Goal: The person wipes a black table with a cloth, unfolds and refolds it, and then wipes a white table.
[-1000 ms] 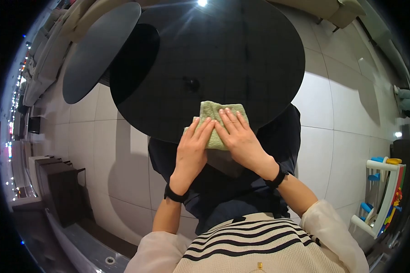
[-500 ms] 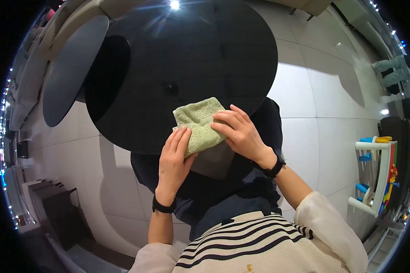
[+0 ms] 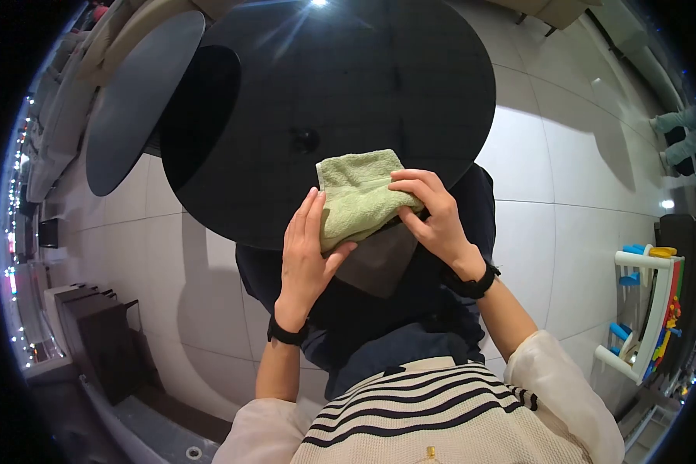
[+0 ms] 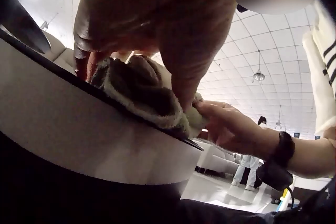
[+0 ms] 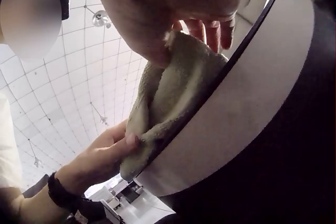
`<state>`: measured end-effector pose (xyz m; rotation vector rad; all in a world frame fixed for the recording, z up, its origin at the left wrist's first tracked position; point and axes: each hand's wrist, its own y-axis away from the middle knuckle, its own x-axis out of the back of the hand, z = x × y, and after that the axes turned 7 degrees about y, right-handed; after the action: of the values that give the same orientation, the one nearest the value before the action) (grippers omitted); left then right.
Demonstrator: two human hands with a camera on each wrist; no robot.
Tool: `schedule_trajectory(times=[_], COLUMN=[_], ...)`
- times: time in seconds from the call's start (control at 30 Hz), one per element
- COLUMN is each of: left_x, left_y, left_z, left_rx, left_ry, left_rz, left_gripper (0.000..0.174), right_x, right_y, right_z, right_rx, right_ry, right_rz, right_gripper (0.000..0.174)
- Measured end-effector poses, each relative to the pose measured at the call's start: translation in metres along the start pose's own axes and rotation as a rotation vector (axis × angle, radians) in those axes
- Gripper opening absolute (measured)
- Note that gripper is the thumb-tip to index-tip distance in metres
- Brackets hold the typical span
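Observation:
A light green towel (image 3: 359, 203), folded into thick layers, lies at the near edge of the round black table (image 3: 348, 85). At its left end my left hand (image 3: 303, 251) holds it, fingers along the side and thumb at the near corner. My right hand (image 3: 433, 216) grips the right end, fingers bent over the top and thumb at the near edge. Loose folds of the towel (image 4: 142, 90) bulge under the left hand in the left wrist view. From the right wrist, the towel (image 5: 178, 85) shows a hollow fold between thumb and fingers.
A small dark round object (image 3: 305, 140) shows on the tabletop beyond the towel. A lower grey oval tabletop (image 3: 143, 100) adjoins at the left. On the right floor stands a white rack with coloured parts (image 3: 649, 317). Another person's legs (image 3: 677, 139) are at the far right.
Both hands lay flat and close together on the towel; they have moved apart to its two ends. The towel's near part is now bunched up and thicker, with the right fingers bent round it.

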<state>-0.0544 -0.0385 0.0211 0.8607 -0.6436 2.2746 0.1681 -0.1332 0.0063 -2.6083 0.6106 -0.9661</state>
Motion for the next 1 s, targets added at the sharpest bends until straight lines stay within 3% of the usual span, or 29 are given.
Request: schedule_trajectory(times=[0.2,0.3,0.4,0.5,0.63,0.73,0.8,0.87,1.0], left_x=[0.002,0.004,0.008,0.017,0.029,0.038,0.041,0.054,0.062], left_y=[-0.001,-0.007,-0.017,-0.024,-0.031,-0.037,-0.030,-0.035,-0.053], left_z=[-0.001,0.003,0.010,0.016,0.018,0.026,0.034,0.038,0.043], left_rx=[-0.032,-0.070,-0.098,-0.117,-0.174,-0.279,-0.061,0.040,-0.055], left_ry=[0.020,0.052,0.115,0.212,0.232,0.266,0.457,0.509,0.615], left_rz=[-0.008,-0.025,0.002,0.028,0.076,0.224,0.306,0.315,0.355], left_gripper=[0.084,0.080,0.071,0.057,0.037,0.025,0.014,0.018,0.023], right_x=[-0.008,-0.008,0.001,0.000,0.006,0.007,0.007,0.005,0.001], right_y=[-0.008,-0.014,-0.024,-0.031,-0.037,-0.037,-0.036,-0.036,-0.033], right_z=[0.002,-0.006,-0.013,-0.025,-0.023,-0.024,-0.026,-0.025,-0.025], right_rx=[-0.021,-0.213,-0.237,-0.171,-0.231,-0.273,-0.263,-0.251,-0.229], right_ry=[-0.074,-0.356,-0.467,-0.590,-0.619,-0.640,-0.653,-0.707,-0.657], right_rz=[0.044,0.017,-0.071,0.017,-0.035,-0.094,-0.131,-0.211,-0.414], right_gripper=[0.027,0.018,0.017,0.017,0.019,0.021,0.022,0.026,0.036])
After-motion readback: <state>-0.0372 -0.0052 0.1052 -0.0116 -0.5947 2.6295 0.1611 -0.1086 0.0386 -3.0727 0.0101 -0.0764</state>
